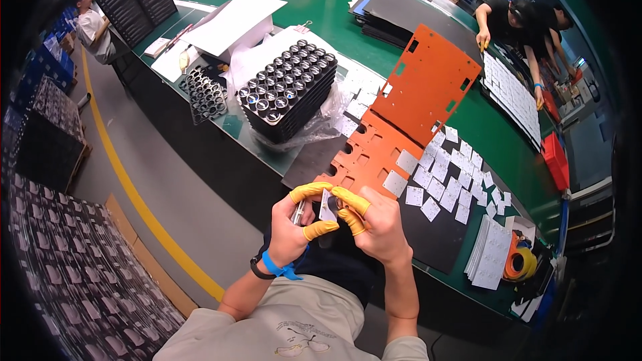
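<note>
My left hand point(287, 235) and my right hand point(382, 228) meet in front of my body, with yellow finger covers on several fingers. The left thumb and forefinger grip a small white board point(326, 206) by its edges, tilted on end. A slim silvery thing point(297, 213), its kind unclear, lies inside the left fingers. Against the board's right side, my right fingers pinch a small dark part point(334, 206), mostly hidden. Just beyond my hands lies an orange hinged fixture point(374, 154) with cutouts, its lid point(428, 87) raised. Two white boards rest on its right edge.
Loose white square boards point(449, 177) spread over a black mat right of the fixture. Stacked black trays point(287, 93) of round black parts stand to the left. White sheets point(489, 254) and tape rolls point(521, 264) lie at right. Co-workers point(518, 17) handle a white panel at far right.
</note>
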`<state>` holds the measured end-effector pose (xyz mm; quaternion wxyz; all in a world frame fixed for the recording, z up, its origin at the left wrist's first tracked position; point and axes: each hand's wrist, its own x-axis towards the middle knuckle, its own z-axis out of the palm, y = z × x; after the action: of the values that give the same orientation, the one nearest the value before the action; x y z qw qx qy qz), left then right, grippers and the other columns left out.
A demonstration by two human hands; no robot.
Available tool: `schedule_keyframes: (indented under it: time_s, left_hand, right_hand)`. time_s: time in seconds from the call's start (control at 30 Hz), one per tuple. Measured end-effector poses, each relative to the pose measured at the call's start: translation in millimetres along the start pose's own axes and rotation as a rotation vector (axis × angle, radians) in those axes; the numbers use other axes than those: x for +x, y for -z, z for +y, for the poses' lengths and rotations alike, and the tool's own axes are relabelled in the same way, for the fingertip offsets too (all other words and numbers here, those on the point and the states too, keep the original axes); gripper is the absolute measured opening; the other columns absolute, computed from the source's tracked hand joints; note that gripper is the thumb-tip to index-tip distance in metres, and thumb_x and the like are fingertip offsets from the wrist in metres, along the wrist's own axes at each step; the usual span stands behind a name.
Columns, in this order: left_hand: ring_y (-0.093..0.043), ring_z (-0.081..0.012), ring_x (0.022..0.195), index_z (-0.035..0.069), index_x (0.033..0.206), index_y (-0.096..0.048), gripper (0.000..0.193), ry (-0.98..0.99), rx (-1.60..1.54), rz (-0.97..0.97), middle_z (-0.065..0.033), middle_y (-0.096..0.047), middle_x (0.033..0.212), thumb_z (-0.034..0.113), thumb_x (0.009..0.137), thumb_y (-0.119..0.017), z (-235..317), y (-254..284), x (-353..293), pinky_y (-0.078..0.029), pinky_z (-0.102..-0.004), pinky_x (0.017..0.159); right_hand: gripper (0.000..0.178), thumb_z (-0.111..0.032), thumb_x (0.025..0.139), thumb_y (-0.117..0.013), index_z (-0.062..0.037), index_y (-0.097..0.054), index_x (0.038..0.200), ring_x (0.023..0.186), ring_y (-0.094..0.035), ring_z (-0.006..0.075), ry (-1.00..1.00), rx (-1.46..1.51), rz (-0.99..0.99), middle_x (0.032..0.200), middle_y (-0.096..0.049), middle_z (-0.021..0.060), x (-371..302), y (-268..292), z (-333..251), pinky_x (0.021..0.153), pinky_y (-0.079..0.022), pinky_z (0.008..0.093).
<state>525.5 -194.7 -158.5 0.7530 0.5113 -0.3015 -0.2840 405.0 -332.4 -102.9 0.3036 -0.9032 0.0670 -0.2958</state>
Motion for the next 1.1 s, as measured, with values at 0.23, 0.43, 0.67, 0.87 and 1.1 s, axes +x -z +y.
schedule_keyframes:
  time_s: [0.23,0.43,0.67,0.87,1.1]
  left_hand:
    - [-0.037,0.0007,0.067,0.0,0.128,-0.063,0.065,0.129,-0.248,-0.166,0.005,-0.063,0.098,0.013,0.072,-0.092,-6,-3,1,-0.034,-0.0152,0.062]
    - [-0.062,-0.0136,0.097,0.0,0.137,-0.051,0.077,0.592,-0.691,-0.333,-0.0089,-0.063,0.122,0.047,0.083,-0.081,-32,-7,-15,-0.05,-0.0271,0.08]
    - [-0.043,-0.0079,0.07,0.005,0.13,-0.057,0.049,0.871,-1.048,-0.328,-0.0019,-0.061,0.102,0.042,0.099,-0.063,-44,-41,-33,-0.039,-0.0265,0.064]
    - [-0.042,-0.0075,0.069,0.006,0.129,-0.057,0.051,0.966,-1.147,-0.398,-0.002,-0.059,0.109,0.048,0.099,-0.06,-60,-45,-39,-0.039,-0.0255,0.063]
    - [-0.037,-0.0053,0.065,0.001,0.138,-0.052,0.054,0.963,-0.873,-0.455,-0.003,-0.06,0.11,0.044,0.106,-0.05,-41,-41,-27,-0.036,-0.0219,0.059]
  right_hand:
    - [0.035,-0.003,0.076,-0.083,-0.0048,-0.074,0.11,0.064,-0.049,0.0118,-0.202,0.376,0.029,0.08,-0.054,0.0013,-21,4,11,0.057,-0.038,0.0253]
    - [0.042,-0.001,0.073,-0.079,-0.0015,-0.073,0.114,0.075,-0.054,0.018,-0.111,0.39,0.102,0.091,-0.054,0.0083,-58,5,22,0.067,-0.044,0.0286]
    - [0.035,0.002,0.07,-0.074,0.0046,-0.069,0.105,0.082,-0.053,0.0175,-0.245,0.665,0.355,0.095,-0.052,0.0068,-92,-12,31,0.073,-0.043,0.0295]
    - [0.035,-0.015,0.076,-0.085,0.0004,-0.071,0.104,0.081,-0.054,0.0164,-0.263,0.426,0.46,0.096,-0.053,0.0063,-104,-14,23,0.065,-0.043,0.0277]
    - [0.02,-0.01,0.082,-0.08,-0.0008,-0.074,0.099,0.066,-0.044,0.0128,-0.497,0.113,0.455,0.077,-0.049,0.0012,-92,4,15,0.059,-0.037,0.027]
